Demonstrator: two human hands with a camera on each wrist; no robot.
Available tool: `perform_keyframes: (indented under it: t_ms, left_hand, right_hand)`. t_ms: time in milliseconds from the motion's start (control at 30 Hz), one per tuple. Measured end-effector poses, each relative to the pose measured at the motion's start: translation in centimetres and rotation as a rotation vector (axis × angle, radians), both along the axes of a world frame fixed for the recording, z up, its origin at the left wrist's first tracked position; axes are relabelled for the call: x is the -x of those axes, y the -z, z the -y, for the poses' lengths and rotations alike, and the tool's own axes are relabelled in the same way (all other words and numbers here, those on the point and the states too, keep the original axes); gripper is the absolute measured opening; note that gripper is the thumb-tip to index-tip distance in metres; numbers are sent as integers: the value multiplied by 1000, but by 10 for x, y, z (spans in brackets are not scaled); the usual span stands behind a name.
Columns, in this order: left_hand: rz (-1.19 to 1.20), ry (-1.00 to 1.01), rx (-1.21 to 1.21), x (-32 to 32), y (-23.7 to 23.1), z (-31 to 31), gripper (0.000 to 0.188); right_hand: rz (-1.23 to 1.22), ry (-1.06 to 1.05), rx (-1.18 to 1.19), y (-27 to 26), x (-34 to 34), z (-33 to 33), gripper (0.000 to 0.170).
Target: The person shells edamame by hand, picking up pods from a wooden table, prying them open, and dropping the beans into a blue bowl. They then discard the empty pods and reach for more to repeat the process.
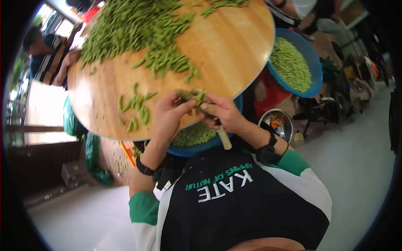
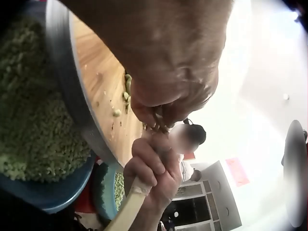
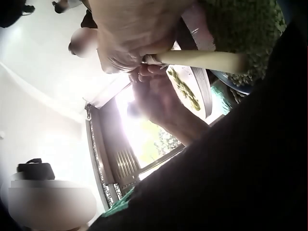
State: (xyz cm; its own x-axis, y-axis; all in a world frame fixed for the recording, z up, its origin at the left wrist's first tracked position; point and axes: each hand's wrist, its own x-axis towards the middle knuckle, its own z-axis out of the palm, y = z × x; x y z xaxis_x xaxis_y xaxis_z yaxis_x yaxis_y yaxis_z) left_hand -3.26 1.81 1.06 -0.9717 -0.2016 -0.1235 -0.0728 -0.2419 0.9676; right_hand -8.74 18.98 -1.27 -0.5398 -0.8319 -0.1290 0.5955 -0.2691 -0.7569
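Note:
Over the near edge of the round wooden table (image 1: 234,42), my two hands meet at the fingertips. My left hand (image 1: 169,115) pinches a green bean pod (image 1: 200,96) between thumb and fingers. My right hand (image 1: 228,115) holds a tool with a pale, straight handle (image 1: 225,139), which sticks out below the palm toward my body; its working end is hidden among the fingers. Both wrist views show this handle (image 2: 126,211) and the fingertips close together. Several loose pods (image 1: 136,104) lie on the wood left of my hands.
A large heap of pods (image 1: 130,29) covers the far left of the table. Beneath the near edge sits a blue basin (image 1: 184,151) of shelled beans. Another blue basin (image 1: 316,75) of beans stands right, near a metal bowl (image 1: 284,115). A person (image 1: 50,58) sits at the left.

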Motion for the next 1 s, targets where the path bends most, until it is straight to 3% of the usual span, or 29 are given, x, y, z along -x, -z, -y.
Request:
perform_keyframes:
  t_ms: [67, 233, 467, 600, 700, 767, 800, 867, 1000]
  left_hand:
    - [-2, -15, -105, -6, -1, 0, 12]
    - [50, -11, -4, -15, 4, 5, 11]
    - [60, 23, 96, -21, -2, 0, 11]
    - [-5, 18, 103, -23, 13, 2, 10]
    - [-32, 23, 29, -22, 16, 4, 7]
    - [27, 136, -341, -19, 16, 8, 5]
    - [27, 133, -341, -18, 15, 10, 5]
    - [153, 286, -728, -17, 14, 13, 4]
    - [166, 265, -694, -16, 17, 5, 6]
  right_hand:
    - [-13, -28, 19, 0, -4, 1, 29]
    - [-112, -69, 26, 1, -6, 0, 43]
    - [-33, -78, 41, 6, -8, -1, 45]
    - [-38, -37, -23, -4, -9, -1, 37]
    - [-30, -3, -37, -4, -9, -1, 32]
    - [-19, -2, -20, -1, -7, -2, 30]
    - [28, -40, 21, 0, -5, -5, 30]
    - [77, -80, 63, 3, -4, -7, 29]
    - [175, -110, 68, 2, -1, -9, 26]
